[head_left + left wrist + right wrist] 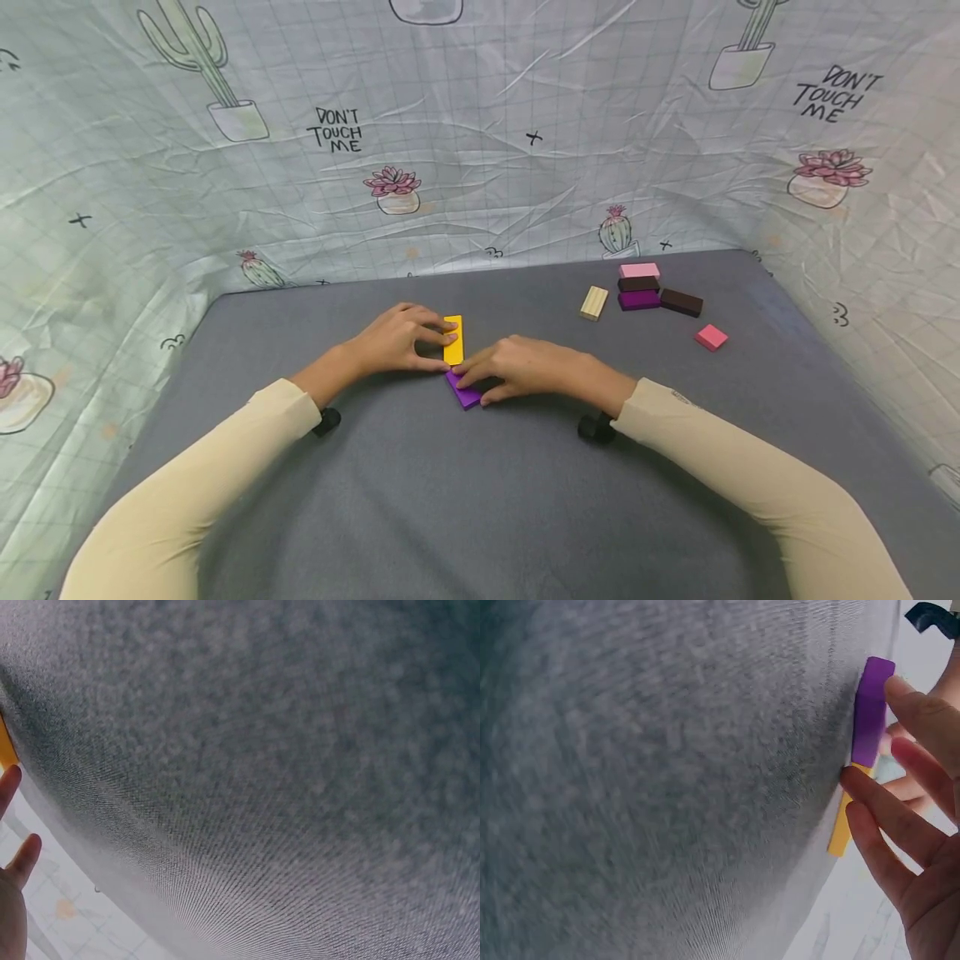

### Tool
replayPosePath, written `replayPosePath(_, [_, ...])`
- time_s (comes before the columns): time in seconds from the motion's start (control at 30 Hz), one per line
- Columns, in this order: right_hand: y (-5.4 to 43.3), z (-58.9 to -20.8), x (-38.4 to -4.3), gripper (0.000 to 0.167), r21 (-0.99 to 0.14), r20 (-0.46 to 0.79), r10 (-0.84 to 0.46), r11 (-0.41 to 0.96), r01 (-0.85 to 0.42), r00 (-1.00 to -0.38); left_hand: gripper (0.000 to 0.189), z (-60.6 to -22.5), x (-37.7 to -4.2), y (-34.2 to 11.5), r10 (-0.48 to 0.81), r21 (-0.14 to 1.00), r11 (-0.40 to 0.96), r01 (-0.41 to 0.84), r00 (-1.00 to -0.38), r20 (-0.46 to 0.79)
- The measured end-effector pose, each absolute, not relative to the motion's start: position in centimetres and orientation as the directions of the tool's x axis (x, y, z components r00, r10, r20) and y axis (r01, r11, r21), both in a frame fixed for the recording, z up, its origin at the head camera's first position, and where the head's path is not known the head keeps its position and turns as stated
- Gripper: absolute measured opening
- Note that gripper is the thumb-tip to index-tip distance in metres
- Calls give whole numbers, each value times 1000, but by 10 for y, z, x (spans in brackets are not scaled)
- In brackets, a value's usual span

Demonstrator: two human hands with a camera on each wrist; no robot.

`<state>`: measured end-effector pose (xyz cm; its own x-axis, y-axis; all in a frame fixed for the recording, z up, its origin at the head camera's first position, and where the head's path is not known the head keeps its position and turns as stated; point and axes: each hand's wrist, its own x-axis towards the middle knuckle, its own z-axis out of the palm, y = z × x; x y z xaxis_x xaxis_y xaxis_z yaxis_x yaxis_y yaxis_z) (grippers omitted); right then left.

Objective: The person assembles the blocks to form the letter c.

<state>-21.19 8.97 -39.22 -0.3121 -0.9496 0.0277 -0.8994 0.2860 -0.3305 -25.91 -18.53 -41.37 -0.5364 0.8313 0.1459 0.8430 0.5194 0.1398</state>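
Note:
A flat yellow block (pixel 453 353) and a flat purple block (pixel 465 395) lie end to end at an angle on the grey cloth. My left hand (pixel 401 337) rests fingertips across the yellow block, its thumb by the corner where the blocks meet. My right hand (pixel 528 367) holds the purple block (pixel 871 712) between thumb and fingers. Its other fingertips reach the near end of the yellow block (pixel 840 829) in the right wrist view. Only the edge of the yellow block (pixel 6 746) and some left fingers (pixel 26 855) show in the left wrist view.
At the back right sit a pale wooden block (pixel 594 303), a pink block (pixel 639 270), a dark brown block (pixel 638 284), another purple block (pixel 639 300), a second dark brown block (pixel 682 302) and a small coral block (pixel 711 337). A printed curtain (pixel 480 167) encloses the table.

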Motion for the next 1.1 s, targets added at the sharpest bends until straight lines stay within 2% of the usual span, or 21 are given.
replayPosePath(0.13, [99,-386,-215,39,-306,75,-950,268,-914,-304,48,-414,-259,-185,830,139,519,843,-537,152])
replayPosePath(0.27, [114,-381,-222,34,-287,128,-932,293,-912,-339,49,-413,-259,-185,827,138,524,841,-541,153])
replayPosePath(0.57, [143,-374,-234,32,-306,160,-886,375,-875,-435,48,-414,-259,-186,825,142,527,838,-544,153])
replayPosePath(1.1, [180,-374,-244,29,-279,225,-825,455,-846,-518,48,-417,-259,-187,825,156,519,840,-541,166])
